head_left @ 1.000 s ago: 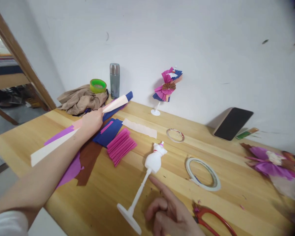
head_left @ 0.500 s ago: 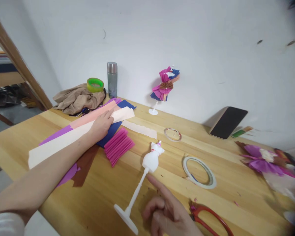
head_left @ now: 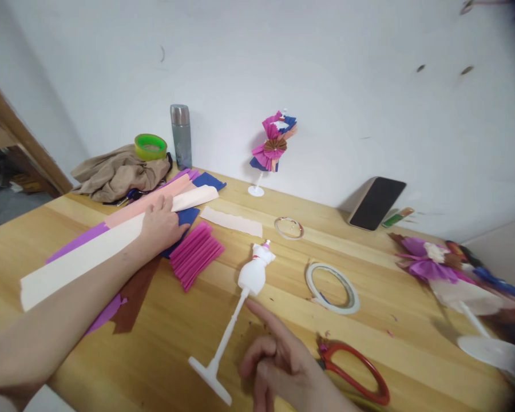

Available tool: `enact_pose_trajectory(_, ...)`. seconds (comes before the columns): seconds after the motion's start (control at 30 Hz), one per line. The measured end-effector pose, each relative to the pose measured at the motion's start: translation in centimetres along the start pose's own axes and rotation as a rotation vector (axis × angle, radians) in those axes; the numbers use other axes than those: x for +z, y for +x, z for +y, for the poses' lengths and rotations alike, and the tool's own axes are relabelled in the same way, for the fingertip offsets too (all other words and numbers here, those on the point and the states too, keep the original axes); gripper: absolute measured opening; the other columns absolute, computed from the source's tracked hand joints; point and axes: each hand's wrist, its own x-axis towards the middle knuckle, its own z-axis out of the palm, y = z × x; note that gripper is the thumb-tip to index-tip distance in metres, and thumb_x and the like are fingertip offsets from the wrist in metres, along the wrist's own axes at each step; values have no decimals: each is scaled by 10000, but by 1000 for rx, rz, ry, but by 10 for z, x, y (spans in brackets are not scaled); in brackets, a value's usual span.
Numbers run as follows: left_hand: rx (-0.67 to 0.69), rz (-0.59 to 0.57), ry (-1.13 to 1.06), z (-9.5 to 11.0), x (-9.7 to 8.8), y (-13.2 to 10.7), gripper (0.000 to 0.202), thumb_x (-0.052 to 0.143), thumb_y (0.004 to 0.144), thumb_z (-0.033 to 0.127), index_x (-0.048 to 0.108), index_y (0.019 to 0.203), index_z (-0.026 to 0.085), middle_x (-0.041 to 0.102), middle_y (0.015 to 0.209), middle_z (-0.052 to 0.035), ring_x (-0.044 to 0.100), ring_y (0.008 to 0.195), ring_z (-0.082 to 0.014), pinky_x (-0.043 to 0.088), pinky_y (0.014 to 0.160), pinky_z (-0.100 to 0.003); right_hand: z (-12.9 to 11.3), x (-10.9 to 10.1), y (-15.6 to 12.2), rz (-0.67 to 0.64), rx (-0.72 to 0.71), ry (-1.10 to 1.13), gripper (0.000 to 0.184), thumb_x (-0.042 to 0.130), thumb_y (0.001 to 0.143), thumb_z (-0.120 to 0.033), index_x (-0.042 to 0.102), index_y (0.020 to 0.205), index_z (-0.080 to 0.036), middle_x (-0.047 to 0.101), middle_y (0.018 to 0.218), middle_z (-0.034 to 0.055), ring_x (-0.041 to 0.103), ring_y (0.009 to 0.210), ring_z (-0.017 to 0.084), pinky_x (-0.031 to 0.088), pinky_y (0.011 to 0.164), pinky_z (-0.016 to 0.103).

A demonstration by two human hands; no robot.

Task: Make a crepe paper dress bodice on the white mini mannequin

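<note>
My left hand (head_left: 162,224) lies flat on a stack of long paper strips, with its fingers spread over the cream strip (head_left: 90,252) and the pink strip (head_left: 146,202). Purple, blue and brown sheets show beneath them. A pleated magenta paper fan (head_left: 196,255) lies just right of that hand. A small white mannequin on a stand (head_left: 240,300) lies tipped on the table. My right hand (head_left: 278,366) rests near its stem, index finger stretched toward the bust, other fingers curled, holding nothing.
Red-handled scissors (head_left: 356,372) lie right of my right hand. Two tape rings (head_left: 332,280) (head_left: 289,227) sit mid-table. At the back stand a dressed mannequin (head_left: 272,146), a flask (head_left: 181,135), green tape (head_left: 150,146) on beige cloth, and a phone (head_left: 375,203). Paper-dressed figures (head_left: 446,269) lie at right.
My left hand lowered the cream strip it was lifting and now presses it flat on the stack. The view has swung right. My right hand has barely moved.
</note>
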Motion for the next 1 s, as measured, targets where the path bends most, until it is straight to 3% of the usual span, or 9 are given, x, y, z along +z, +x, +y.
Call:
enact_pose_trajectory(0.2, 45, -6, -150, -17, 3, 13, 305, 517, 866, 303, 758, 846, 117, 631, 1263, -223, 523, 1252, -368, 448, 1026, -460, 2, 2, 3, -3, -26, 17, 977, 667, 749, -225, 137, 1566, -312, 676, 864, -2, 698, 568, 153, 507, 497, 252)
enact_pose_trajectory(0.37, -57, 13, -553, -12, -32, 15, 160, 626, 799, 288, 725, 754, 171, 674, 1287, -136, 583, 1239, -303, 429, 1076, -362, -3, 10, 2, 25, -46, 13, 905, 707, 746, -263, 249, 1527, -276, 667, 835, -8, 669, 543, 134, 493, 499, 248)
enact_pose_trajectory(0.47, -137, 11, -923, -5, -60, 3, 192, 641, 817, 328, 731, 892, 176, 737, 1164, -37, 669, 1003, -241, 514, 863, -304, -11, 16, -3, -3, -69, 16, 865, 756, 725, -265, 336, 1481, -251, 665, 839, -9, 660, 551, 120, 498, 511, 241)
enact_pose_trajectory(0.53, -236, -49, -1208, 1, -75, -5, 206, 666, 813, 360, 714, 906, 182, 750, 820, 20, 635, 696, -158, 479, 624, -229, -20, 19, -9, -66, -106, 5, 805, 762, 727, -247, 393, 1443, -258, 659, 851, -14, 651, 546, 103, 497, 507, 225)
enact_pose_trajectory(0.67, -243, -343, -1754, 25, -94, -17, 244, 786, 709, 330, 702, 871, 168, 730, 696, -2, 623, 595, -130, 480, 562, -202, -47, 23, -18, -97, -297, -60, 656, 690, 820, -238, 421, 1415, -293, 646, 1039, 25, 671, 632, 88, 511, 553, 224)
enact_pose_trajectory(0.8, -133, -610, -1881, 64, -112, -22, 274, 845, 667, 338, 714, 838, 168, 727, 695, -30, 626, 574, -132, 467, 505, -192, -83, 22, -12, 142, -543, -87, 670, 768, 774, -314, 480, 1379, -294, 577, 1258, 74, 660, 943, 161, 542, 721, 284)
enact_pose_trajectory(0.87, -32, -718, -1908, 85, -124, -21, 273, 834, 689, 345, 724, 860, 164, 729, 724, -45, 647, 603, -156, 500, 541, -233, -103, 22, -3, 201, -631, -101, 619, 794, 740, -364, 550, 1299, -259, 597, 1252, 77, 630, 1008, 189, 540, 807, 325)
enact_pose_trajectory(0.93, 50, -722, -1913, 104, -136, -16, 278, 811, 710, 352, 723, 890, 160, 737, 776, -65, 677, 648, -191, 529, 597, -287, -122, 21, 7, 234, -694, -81, 470, 771, 755, -410, 622, 1158, -220, 664, 1124, 59, 623, 1031, 206, 517, 889, 355)
enact_pose_trajectory(1.0, 37, -578, -1940, 120, -146, -9, 222, 793, 712, 299, 699, 856, 159, 729, 777, -52, 677, 654, -176, 519, 613, -273, -137, 19, 16, 272, -733, -30, 413, 778, 731, -432, 652, 1060, -215, 696, 1036, 39, 624, 1054, 221, 500, 926, 373)
